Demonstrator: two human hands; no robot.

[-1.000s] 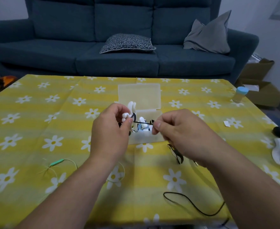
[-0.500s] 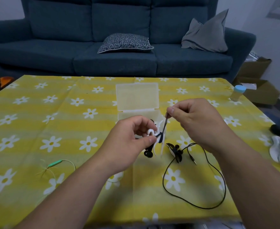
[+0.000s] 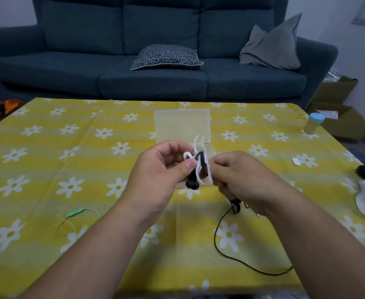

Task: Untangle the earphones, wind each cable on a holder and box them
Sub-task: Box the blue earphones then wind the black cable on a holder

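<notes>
Cable (image 3: 198, 154) was mid-wind on the holder (image 3: 208, 172).
Left hand (image 3: 160, 169) pinched the holder, right hand (image 3: 242, 178) pinched the cable; the next turn likely needed tension.

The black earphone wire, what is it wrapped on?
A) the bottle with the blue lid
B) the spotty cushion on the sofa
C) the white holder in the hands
C: the black wire crosses the white holder, which the left hand grips above the table, while the right hand pinches the wire right beside it.
</notes>
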